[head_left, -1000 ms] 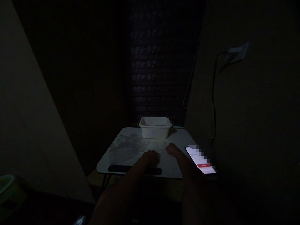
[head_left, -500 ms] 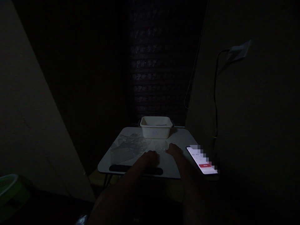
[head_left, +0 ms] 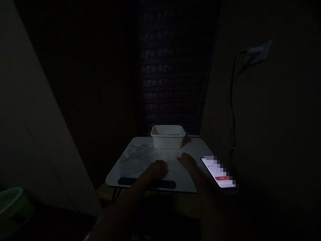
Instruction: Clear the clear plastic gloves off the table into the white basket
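In dim light, a thin clear plastic bag (head_left: 168, 155) lies on the white folding table (head_left: 198, 147), between and just beyond my hands. My left hand (head_left: 158, 169) is low over the table with its fingers curled, closed at the near left edge of that bag. At its right edge is my right hand (head_left: 187, 160), thumb and fingers drawn together on the plastic. The fingertips are dark and partly hidden. More crumpled clear plastic bags (head_left: 135, 160) are spread flat to the left of my left hand.
A white plastic basin (head_left: 168, 142) with dark handles stands at the table's back, something pale inside. A lit phone (head_left: 218, 172) lies at the right edge. A dark ledge strip (head_left: 127, 181) runs along the front. Down left is a green basket (head_left: 17, 207); a cable (head_left: 231, 100) hangs right.
My left hand has shifted slightly left, and my right hand has hardly moved. The plastic between them looks flatter and extends more toward the left hand. The view has shifted a little.
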The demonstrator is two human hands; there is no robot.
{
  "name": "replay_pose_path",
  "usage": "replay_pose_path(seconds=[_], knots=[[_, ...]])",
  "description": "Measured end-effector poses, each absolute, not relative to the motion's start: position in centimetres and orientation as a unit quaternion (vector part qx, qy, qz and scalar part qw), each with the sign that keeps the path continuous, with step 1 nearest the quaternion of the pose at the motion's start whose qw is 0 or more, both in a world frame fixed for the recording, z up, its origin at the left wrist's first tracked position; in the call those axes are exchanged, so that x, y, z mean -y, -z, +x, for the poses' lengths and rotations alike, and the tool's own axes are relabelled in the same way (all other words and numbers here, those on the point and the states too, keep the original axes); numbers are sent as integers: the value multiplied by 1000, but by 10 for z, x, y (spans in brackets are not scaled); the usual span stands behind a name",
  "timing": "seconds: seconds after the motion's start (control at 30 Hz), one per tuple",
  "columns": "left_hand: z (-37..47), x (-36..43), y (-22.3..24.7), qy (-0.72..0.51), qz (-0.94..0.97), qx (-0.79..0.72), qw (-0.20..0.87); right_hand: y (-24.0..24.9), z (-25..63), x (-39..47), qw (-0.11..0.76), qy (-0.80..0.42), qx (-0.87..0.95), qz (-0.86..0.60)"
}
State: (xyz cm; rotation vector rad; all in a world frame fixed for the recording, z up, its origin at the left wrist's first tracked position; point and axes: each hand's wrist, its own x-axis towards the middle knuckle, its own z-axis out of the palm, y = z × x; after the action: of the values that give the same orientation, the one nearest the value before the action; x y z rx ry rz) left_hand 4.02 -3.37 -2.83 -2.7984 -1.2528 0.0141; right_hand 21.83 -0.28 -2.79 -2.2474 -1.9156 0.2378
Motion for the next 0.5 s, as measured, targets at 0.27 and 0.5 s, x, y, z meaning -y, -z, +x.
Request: replay_pose_path(seconds=[0.27,0.5], knots=[[46,29,31,29,-855,512,79,27,212,12,72,-18,651,-756],[38,29,40,21,-864,494,97,23,230,9,47,-30,642,-765]])
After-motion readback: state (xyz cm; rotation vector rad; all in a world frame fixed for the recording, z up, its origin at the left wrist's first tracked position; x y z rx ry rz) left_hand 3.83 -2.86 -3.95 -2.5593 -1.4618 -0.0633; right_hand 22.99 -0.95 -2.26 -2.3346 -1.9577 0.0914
